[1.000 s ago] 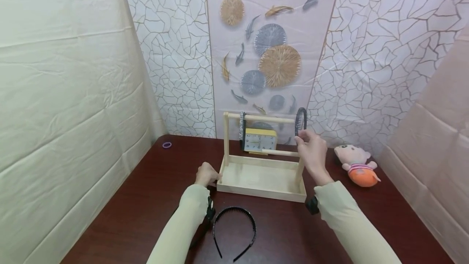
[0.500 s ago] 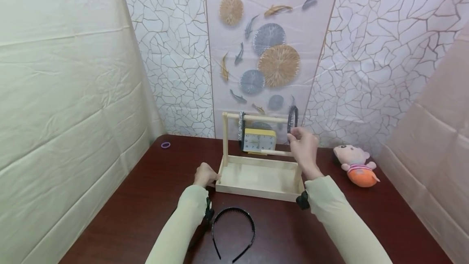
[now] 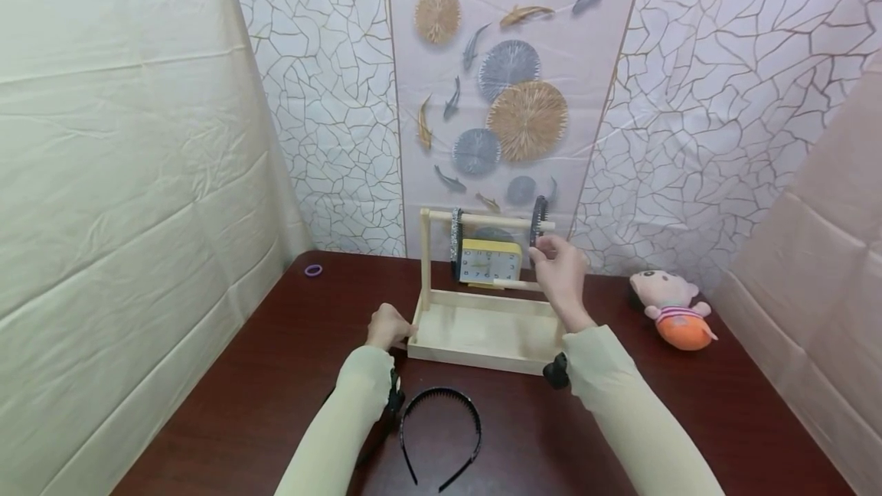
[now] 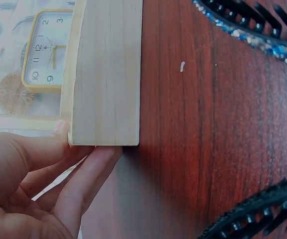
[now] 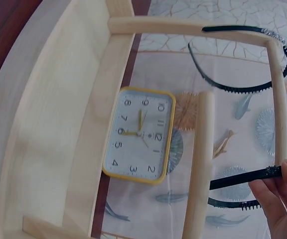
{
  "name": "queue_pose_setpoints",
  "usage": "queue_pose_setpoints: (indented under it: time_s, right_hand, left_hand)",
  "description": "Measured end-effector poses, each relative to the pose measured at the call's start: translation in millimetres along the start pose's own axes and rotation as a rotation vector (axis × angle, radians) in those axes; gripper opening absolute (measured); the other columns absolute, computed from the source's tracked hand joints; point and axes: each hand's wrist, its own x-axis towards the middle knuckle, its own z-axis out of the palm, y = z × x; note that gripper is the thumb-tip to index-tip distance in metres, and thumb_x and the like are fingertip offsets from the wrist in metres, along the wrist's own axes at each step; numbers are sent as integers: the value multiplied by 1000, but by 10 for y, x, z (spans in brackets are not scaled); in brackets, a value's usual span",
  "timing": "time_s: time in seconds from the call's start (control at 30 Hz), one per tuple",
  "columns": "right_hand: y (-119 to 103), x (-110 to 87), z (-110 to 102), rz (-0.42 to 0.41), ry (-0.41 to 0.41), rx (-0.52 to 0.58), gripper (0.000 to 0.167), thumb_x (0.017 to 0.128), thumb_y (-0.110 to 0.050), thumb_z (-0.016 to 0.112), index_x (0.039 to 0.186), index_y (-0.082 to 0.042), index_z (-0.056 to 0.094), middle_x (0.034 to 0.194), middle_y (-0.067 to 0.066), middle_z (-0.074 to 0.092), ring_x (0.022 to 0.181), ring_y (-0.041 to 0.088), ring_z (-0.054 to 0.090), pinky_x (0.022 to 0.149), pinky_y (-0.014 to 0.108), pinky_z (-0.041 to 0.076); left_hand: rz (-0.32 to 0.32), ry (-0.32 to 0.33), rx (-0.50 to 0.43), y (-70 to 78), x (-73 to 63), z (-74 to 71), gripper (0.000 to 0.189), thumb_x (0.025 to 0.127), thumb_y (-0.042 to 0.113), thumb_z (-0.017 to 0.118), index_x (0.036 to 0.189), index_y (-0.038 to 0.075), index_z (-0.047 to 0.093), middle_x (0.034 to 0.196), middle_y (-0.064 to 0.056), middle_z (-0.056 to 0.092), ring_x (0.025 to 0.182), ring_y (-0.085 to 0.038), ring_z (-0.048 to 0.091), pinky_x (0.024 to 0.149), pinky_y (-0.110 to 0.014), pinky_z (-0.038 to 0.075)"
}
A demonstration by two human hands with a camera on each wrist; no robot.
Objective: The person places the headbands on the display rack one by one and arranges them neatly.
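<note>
My left hand (image 3: 389, 326) grips the front left corner of a pale wooden stand (image 3: 475, 363), its thumb on the tray's edge and fingers against the end in the left wrist view. Between thumb and fingers, my right hand (image 3: 563, 278) pinches a black toothed headband (image 3: 539, 214). This headband loops over the stand's upper rod (image 3: 499, 221), just in from the free right end. Farther left on the same rod hangs a headband with a glittery band (image 3: 455, 243). The right wrist view shows the pinched black headband (image 5: 243, 178) crossing near the shorter lower rod (image 5: 201, 164).
A stone-studded black headband (image 3: 441, 391) lies on the dark red table in front of the stand; another black headband (image 4: 253, 209) is partly hidden under my left forearm. Behind the stand is a yellow clock (image 3: 491, 262). A plush toy (image 3: 671, 312) lies right, a purple ring (image 3: 313, 270) back left.
My right hand has moved left with the black headband, carrying it from the upper rod's right end to a little way along the rod. My left hand keeps its place on the stand.
</note>
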Motion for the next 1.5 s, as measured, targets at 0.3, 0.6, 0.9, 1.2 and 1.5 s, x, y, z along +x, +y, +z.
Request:
queue_pose_setpoints:
  time_s: [0.3,0.6,0.9,1.2,1.5]
  right_hand:
    - [-57,-64,79,107,-76,37,22,95,-20,65,112,-7,69,113,15,70,108,31,65,98,53,44]
    - [-80,-113,214,32,-74,80,19,93,-14,68,107,-2,70,106,18,72,99,32,69,84,44,54]
    - [-121,-185,313,4,-96,111,20,93,-14,68,109,-1,70,108,18,71,101,32,69,86,45,55]
    - [-177,-228,417,34,-132,117,17,92,-14,69,105,-3,71,105,15,73,99,29,70,81,41,57]
    - [-197,-293,509,38,-140,112,15,91,-14,71,103,-5,72,102,13,74,96,27,71,79,40,56]
  left_hand:
    - [-5,-3,8,6,1,3,16,83,13,79,75,2,71,81,-16,70,57,-24,70,73,-47,58]
    - [-14,-6,8,12,0,-5,16,83,14,79,75,2,70,78,-14,69,57,-24,71,71,-45,57]
    - [-22,-10,-11,30,-12,5,19,84,14,78,74,1,71,74,-14,67,55,-24,69,51,-30,48]
    - [-4,-9,-10,18,-11,-8,17,85,13,77,76,0,72,75,-14,68,56,-24,70,53,-30,49]
    - [-4,-3,-2,16,7,0,19,84,13,78,71,1,71,69,-14,67,53,-23,67,49,-28,45]
